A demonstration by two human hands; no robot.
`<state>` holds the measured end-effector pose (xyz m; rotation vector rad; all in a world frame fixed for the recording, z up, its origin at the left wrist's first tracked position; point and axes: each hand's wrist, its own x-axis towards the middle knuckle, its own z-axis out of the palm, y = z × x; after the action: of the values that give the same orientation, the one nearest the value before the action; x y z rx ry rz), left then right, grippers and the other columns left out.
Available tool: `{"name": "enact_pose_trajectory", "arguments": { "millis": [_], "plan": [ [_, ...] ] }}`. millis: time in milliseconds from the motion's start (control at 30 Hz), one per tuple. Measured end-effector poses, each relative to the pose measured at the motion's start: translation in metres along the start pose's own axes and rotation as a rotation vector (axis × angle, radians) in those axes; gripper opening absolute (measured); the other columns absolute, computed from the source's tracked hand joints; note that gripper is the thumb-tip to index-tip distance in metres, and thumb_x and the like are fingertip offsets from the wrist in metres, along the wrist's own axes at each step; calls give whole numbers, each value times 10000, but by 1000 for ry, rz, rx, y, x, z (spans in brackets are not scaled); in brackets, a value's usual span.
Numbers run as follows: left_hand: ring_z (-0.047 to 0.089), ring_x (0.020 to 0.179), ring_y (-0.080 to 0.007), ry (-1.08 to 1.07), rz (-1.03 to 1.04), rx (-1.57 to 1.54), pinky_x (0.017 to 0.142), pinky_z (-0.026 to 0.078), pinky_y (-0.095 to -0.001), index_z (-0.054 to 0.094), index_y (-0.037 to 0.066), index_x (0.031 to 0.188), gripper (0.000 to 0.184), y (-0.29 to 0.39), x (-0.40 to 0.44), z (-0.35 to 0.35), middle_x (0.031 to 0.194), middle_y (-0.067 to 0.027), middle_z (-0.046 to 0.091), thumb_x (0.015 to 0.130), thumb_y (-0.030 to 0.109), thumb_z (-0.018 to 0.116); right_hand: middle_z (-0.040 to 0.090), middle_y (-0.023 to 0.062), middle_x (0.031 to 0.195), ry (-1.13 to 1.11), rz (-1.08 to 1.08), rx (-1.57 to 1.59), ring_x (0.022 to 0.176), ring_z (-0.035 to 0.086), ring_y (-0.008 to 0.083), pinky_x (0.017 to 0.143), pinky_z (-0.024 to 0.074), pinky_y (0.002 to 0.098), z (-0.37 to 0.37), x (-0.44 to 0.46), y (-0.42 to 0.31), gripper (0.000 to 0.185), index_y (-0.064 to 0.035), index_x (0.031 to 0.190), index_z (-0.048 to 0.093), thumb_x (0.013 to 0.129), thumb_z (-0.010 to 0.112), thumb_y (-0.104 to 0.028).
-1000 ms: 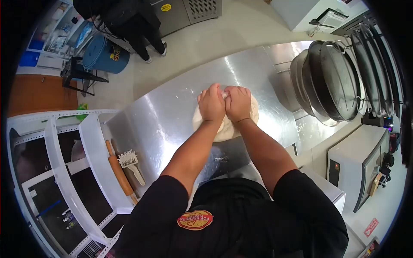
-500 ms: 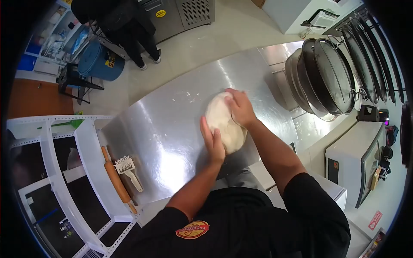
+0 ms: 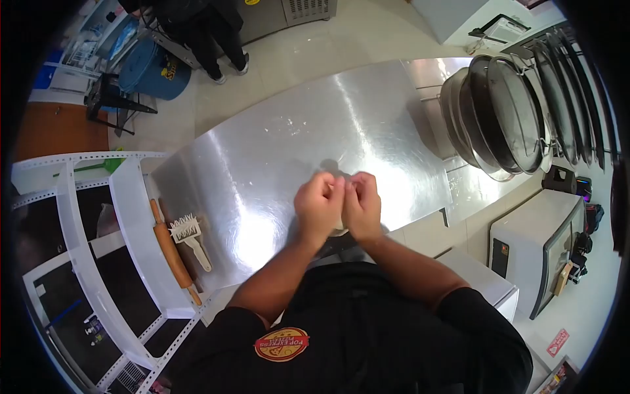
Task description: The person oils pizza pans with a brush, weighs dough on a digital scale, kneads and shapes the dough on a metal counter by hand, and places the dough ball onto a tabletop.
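At the near edge of the steel table [image 3: 275, 151], my left hand [image 3: 316, 205] and my right hand [image 3: 363, 207] are side by side with curled fingers, thumbs close together. Both hands are closed over the pale dough [image 3: 338, 231]. Only a small strip of it shows between my wrists; the hands cover the rest. To the left on the table lie a wooden rolling pin [image 3: 172, 256] and a white spiked dough docker [image 3: 190, 240].
Round pans [image 3: 505, 111] are stacked upright on the right, beside racked dark trays. White shelving [image 3: 125, 217] borders the table's left end. Beyond the table, a person [image 3: 203, 36] in dark clothes stands near a blue bin [image 3: 154, 69]. A white appliance [image 3: 538, 243] stands at right.
Both hands have drawn the dough toward my body. Before, they lay along the sides of a long oval of dough; now they are together and largely hide it. The view has shifted slightly.
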<state>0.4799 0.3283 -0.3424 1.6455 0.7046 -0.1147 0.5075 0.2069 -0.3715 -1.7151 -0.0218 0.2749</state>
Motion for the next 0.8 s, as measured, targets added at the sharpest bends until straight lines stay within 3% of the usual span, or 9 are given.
{"name": "enact_pose_trajectory", "arguments": {
  "millis": [33,100,133,233,433,633,800],
  "plan": [
    [673,948,-224,132,253,142,878,488,-403,673,59,1064,115,-18,2,12,989,-31,722,1025,146,608,696,71,883,-4,16,0,784,622,178,712,487,365,1,1,8,149,-27,1033,651,1012,633,-174],
    [668,921,-279,376,770,430,871,483,-439,660,90,1022,71,-40,8,24,963,-58,708,957,77,635,671,78,848,59,-482,-261,786,626,240,755,476,407,-3,14,28,70,-53,982,639,942,637,-110],
    [668,921,-279,370,768,433,871,483,-439,660,90,1022,71,-43,20,25,963,-58,708,957,77,635,659,82,831,92,-741,-392,786,628,271,777,470,428,-3,27,37,50,-65,956,633,907,639,-78],
    [645,936,-341,476,899,538,888,473,-481,657,110,1016,127,-38,69,25,960,-85,696,897,76,631,671,95,877,37,-787,-455,860,634,338,862,450,458,5,78,37,144,-86,958,635,817,636,-56],
    [657,977,-296,551,759,598,902,474,-458,668,124,1058,148,-29,142,28,965,-36,722,919,111,618,710,84,956,151,-730,-582,935,653,322,907,446,452,23,134,40,188,-79,1021,660,844,597,-80],
    [666,983,-277,547,736,611,898,477,-449,678,140,1091,171,-32,133,29,961,-19,740,935,115,614,725,81,966,174,-730,-606,964,664,320,929,453,460,20,124,44,194,-78,1031,681,872,572,-104],
    [669,1019,-304,357,649,487,936,485,-461,692,101,1102,156,-44,125,15,999,-58,748,968,116,614,726,103,935,160,-629,-553,946,665,330,903,471,451,20,111,49,137,-82,961,690,882,592,-137]
  ]
}}
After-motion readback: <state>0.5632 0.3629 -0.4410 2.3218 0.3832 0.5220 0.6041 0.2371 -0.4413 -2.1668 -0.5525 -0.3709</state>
